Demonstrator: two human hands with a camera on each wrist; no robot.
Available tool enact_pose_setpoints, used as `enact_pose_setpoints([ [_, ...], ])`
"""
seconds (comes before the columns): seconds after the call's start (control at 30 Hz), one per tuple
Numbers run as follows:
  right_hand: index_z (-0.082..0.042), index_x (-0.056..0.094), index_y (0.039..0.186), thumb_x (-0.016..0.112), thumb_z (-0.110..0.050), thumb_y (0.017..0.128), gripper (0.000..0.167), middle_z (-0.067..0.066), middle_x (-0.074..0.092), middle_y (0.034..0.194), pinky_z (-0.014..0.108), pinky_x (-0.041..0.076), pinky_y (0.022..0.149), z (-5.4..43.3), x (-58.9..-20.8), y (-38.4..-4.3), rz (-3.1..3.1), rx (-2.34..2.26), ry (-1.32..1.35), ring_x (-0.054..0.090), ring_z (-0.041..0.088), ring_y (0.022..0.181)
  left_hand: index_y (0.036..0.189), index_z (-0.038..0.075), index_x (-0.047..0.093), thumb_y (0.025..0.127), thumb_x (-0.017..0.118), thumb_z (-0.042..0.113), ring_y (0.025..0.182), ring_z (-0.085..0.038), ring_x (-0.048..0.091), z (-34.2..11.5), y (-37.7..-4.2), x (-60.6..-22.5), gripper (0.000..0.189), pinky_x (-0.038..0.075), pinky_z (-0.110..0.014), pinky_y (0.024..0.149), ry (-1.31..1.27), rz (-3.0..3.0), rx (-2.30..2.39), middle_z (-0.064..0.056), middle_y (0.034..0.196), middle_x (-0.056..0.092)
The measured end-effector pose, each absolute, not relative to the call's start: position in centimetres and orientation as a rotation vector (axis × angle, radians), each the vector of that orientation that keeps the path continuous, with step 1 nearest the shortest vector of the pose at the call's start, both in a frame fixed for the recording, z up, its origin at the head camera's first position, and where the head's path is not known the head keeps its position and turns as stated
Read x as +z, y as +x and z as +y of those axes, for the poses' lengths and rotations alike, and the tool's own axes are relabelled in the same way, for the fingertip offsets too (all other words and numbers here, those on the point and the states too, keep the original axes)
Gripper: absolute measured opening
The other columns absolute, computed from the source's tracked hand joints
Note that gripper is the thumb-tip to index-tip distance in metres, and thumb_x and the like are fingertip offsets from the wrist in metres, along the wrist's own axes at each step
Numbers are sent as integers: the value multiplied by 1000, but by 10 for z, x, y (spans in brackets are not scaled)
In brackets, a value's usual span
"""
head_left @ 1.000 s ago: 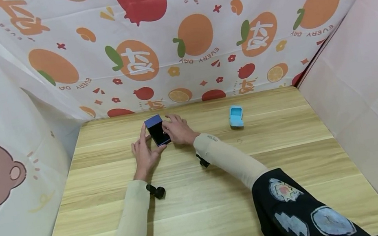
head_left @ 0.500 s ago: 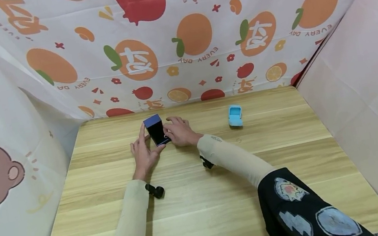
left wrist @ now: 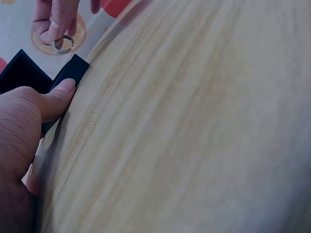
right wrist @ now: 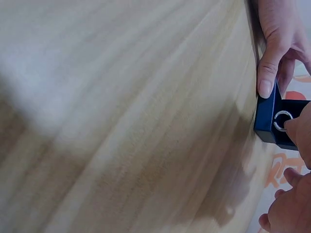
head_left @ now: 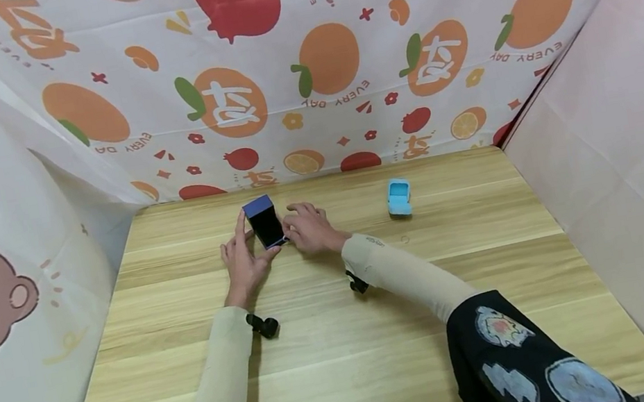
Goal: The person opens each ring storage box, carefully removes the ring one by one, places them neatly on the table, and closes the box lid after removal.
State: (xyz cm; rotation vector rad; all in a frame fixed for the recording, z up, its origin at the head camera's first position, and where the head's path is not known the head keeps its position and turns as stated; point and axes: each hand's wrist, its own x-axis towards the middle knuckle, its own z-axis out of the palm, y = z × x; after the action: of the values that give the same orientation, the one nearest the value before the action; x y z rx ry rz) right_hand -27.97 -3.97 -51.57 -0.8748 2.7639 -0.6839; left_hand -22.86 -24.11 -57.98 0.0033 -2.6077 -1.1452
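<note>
A dark blue ring box [head_left: 259, 205] stands on the table with its lid up and its black inside showing. My left hand [head_left: 241, 263] holds it from the left, the thumb [left wrist: 64, 86] on the front edge of its base. At the right side of the box, my right hand [head_left: 309, 228] pinches a silver ring [left wrist: 62, 52] set with small stones. In the left wrist view the ring is apart from the base, just above its edge. The right fingertips partly cover the ring in the right wrist view.
A light-blue small box [head_left: 399, 199] with its lid raised stands toward the back right of the wooden table [head_left: 346, 352]. A thin ring-like outline [head_left: 405, 240] lies in front of it. A fruit-print cloth [head_left: 331, 59] hangs behind the table.
My right hand has moved slightly right and toward me, bringing the ring down to the front of the box. The left hand keeps its hold on the ring box.
</note>
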Motion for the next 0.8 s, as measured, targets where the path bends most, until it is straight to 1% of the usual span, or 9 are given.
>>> enact_pose_setpoints([
  [0.23,-20,68,97,52,-27,104,18,10,35,165,65,28,115,-39,-519,-273,2736,-681,-849,25,38,154,162,42,7,82,86,32,138,-46,40,-241,-229,-579,113,-1,-65,123,26,-2612,-1149,-25,140,62],
  [0.33,-19,69,96,54,-25,104,18,9,34,165,65,27,115,-39,-522,-270,2717,-705,-843,24,38,154,162,42,8,82,86,32,139,-46,40,-241,-229,-578,113,-1,-66,123,24,-2604,-1147,-24,140,62],
  [0.5,-22,68,95,55,-27,103,16,8,34,165,64,27,115,-39,-526,-265,2710,-703,-835,23,36,154,163,39,8,81,87,31,139,-47,40,-241,-230,-579,114,0,-67,123,11,-2603,-1138,-24,139,63],
  [0.67,-26,67,97,53,-29,104,16,7,33,165,62,25,117,-39,-531,-260,2713,-684,-835,23,35,154,163,39,8,81,87,31,139,-47,40,-241,-230,-579,114,-1,-67,123,8,-2608,-1145,-25,139,62],
  [0.8,-26,67,94,52,-30,105,19,8,34,164,62,25,116,-38,-533,-258,2711,-698,-849,23,35,154,163,39,9,81,87,30,139,-47,40,-241,-231,-579,113,-2,-66,123,11,-2605,-1151,-25,139,62],
])
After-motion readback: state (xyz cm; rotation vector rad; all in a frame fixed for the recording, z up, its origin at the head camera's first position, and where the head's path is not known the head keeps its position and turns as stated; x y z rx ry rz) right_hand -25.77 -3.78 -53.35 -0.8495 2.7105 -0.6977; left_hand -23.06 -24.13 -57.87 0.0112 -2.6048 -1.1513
